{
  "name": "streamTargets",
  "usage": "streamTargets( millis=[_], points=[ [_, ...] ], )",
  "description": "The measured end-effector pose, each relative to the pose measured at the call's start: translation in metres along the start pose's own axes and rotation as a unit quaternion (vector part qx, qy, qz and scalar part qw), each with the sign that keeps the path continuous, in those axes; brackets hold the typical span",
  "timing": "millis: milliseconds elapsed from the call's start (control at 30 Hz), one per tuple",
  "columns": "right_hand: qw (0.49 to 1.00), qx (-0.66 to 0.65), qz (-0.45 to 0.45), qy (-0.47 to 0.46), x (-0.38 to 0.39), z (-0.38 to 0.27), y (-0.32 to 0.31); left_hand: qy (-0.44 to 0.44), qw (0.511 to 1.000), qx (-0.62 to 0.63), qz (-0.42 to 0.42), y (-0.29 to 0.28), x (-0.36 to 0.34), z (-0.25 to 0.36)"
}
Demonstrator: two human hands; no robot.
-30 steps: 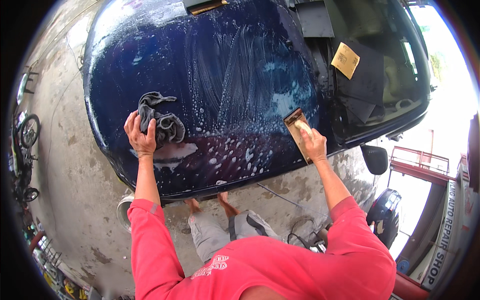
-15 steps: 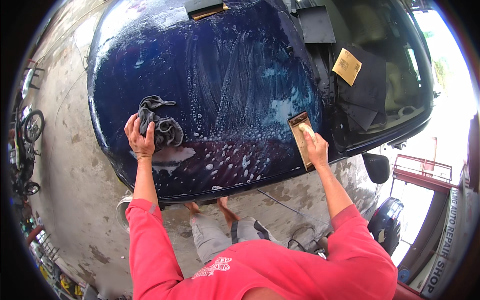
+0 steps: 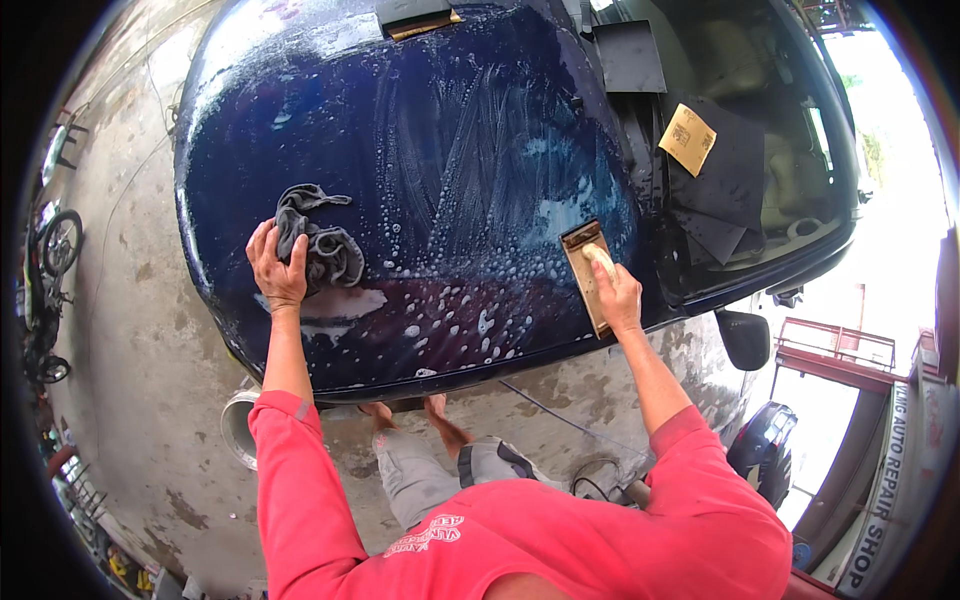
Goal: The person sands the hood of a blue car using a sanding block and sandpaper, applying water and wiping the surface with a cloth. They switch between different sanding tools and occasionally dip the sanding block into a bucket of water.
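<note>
Beneath me is the wet, dark blue hood of a car, streaked with suds and pale, scuffed patches. My right hand grips the handle of a flat, long sanding block, which lies against the hood near its windshield-side corner. At the left, my left hand is closed on the edge of a crumpled dark grey cloth lying on the hood; its thumb presses on the cloth. The underside of the block is hidden.
Dark sandpaper sheets and a tan sandpaper piece lie by and on the windshield. More folded sandpaper sits on the hood's far side. A side mirror juts out right. A white bucket stands below the front corner.
My right hand has shifted the sanding block slightly left over the hood. The left hand and the cloth stay nearly in place.
</note>
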State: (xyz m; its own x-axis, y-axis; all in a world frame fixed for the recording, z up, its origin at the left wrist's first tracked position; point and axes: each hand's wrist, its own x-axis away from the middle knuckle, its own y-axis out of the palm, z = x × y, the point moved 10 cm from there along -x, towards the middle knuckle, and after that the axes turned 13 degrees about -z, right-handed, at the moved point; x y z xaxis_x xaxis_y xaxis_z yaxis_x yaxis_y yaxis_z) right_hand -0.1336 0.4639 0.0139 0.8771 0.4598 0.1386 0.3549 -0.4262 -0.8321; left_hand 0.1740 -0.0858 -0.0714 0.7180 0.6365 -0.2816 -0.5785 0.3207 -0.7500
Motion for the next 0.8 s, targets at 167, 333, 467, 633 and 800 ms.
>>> streamTargets(
  millis=[167,333,467,633,800],
  points=[
    [0.991,0.084,-0.006,-0.105,-0.157,-0.024,-0.013,0.011,1.0,0.017,0.004,0.004,0.004,-0.009],
    [0.992,0.12,0.029,-0.041,-0.194,-0.041,-0.017,0.016,1.0,-0.003,0.019,0.002,0.006,-0.008],
    [0.996,0.048,-0.004,-0.07,-0.015,-0.049,0.021,0.001,1.0,-0.004,0.013,-0.001,0.001,0.0],
    [0.988,0.047,-0.035,-0.144,-0.096,-0.068,0.034,-0.005,1.0,0.003,0.004,0.001,0.002,-0.003],
    [0.986,0.161,0.027,-0.023,-0.272,-0.101,0.025,0.003,1.0,0.008,0.025,0.001,0.007,-0.008]
  ],
)
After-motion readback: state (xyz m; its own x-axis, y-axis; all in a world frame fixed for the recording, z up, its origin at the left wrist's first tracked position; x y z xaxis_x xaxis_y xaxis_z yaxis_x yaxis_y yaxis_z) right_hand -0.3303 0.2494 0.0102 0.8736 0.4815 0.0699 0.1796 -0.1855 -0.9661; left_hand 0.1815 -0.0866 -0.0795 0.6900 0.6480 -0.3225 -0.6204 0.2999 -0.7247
